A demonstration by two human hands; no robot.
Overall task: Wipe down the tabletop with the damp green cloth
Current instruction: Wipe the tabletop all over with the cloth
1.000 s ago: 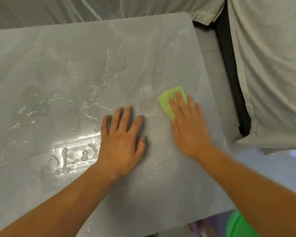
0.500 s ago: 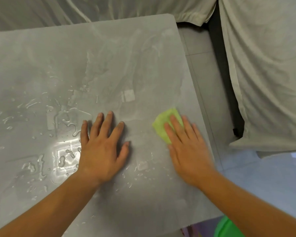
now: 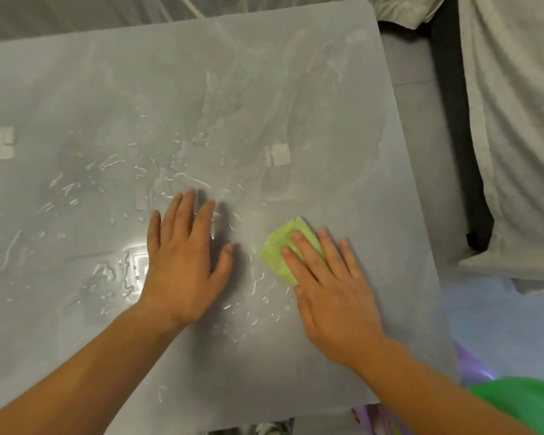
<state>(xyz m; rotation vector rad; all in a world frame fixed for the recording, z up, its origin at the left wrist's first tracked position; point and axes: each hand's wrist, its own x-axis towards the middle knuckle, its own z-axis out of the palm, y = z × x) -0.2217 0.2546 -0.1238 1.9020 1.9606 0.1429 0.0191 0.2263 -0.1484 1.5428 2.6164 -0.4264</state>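
Note:
The grey tabletop (image 3: pixel 264 89) fills most of the view, wet with streaks and droplets across its middle and left. A folded light green cloth (image 3: pixel 280 249) lies flat on it right of centre. My right hand (image 3: pixel 330 293) presses down on the cloth with flat fingers, covering its near right part. My left hand (image 3: pixel 182 262) rests palm down on the bare wet surface just left of the cloth, fingers spread, holding nothing.
Pale draped fabric (image 3: pixel 515 120) hangs along the right side beyond a dark gap and grey floor. A green round object (image 3: pixel 522 403) and purple items sit below the table's near right corner. More pale fabric lies behind the far edge.
My right hand has slid the cloth toward me and leftward over the table, from the right edge area. My left hand stays planted on the same wet patch.

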